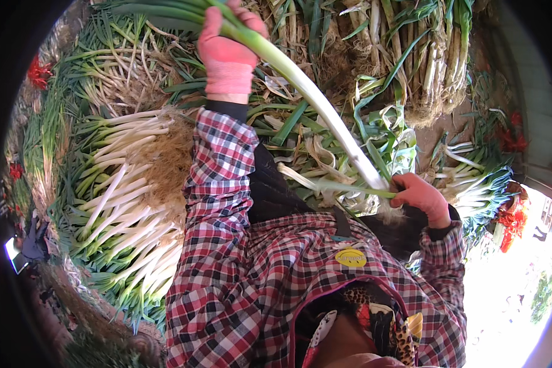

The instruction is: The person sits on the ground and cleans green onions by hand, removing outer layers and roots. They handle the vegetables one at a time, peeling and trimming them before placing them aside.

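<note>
My left hand (232, 43), in a pink glove with a knit cuff, is closed around a long leek-like green onion (313, 94) where its white shank turns green. The stalk slants down to the right, and its root end is close to my right hand (421, 195). That hand, also gloved in pink, pinches a pale green peeled leaf strip (356, 188) between thumb and fingers. The strip's white end reaches out to the left. Blurred fibrous roots (388, 214) hang below the right hand. Beneath the stalk are loose stripped leaves (324, 154) over my lap.
White-stemmed green onions (119, 198) lie piled at my left, roots inward. Untrimmed bundles (423, 69) with dry leaves and muddy roots stand ahead. A smaller pile (469, 179) is at the right, near red ties (513, 221). A person (34, 239) is at the far left.
</note>
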Motion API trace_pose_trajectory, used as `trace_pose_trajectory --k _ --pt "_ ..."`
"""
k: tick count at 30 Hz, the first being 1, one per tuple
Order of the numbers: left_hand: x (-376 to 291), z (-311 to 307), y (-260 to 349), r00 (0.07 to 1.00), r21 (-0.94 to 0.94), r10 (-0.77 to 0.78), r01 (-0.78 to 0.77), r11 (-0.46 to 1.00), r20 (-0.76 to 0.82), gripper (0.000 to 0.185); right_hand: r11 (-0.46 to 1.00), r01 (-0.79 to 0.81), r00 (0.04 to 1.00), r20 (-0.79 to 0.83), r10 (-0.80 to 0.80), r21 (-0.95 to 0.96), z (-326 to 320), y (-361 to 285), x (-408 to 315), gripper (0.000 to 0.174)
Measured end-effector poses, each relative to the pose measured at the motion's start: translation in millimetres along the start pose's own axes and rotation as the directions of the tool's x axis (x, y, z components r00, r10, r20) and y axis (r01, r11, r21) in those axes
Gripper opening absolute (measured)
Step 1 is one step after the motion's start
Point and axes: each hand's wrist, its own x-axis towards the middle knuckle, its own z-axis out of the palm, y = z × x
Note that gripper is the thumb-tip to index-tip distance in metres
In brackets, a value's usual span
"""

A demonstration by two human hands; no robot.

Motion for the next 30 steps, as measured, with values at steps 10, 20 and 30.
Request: trace_pose_trajectory --k 10,20,30 --pt "-22 2 10 0.824 -0.095 -0.421 0.487 0.868 0.379 0.070 0.721 0.649 0.689 -0.589 -0.422 0.242 4 -66 76 0.033" --pt "-44 -32 -55 0.876 0.409 -0.356 0.469 0.783 -0.325 0.031 0.909 0.414 0.798 -0.466 -0.381 -0.034 14 -163 70 0.031" --pt "-62 -2 -56 0.884 0.166 -0.454 0.434 0.885 0.109 0.029 0.727 0.538 0.824 -0.446 -0.348 0.427 16 -146 77 0.044"
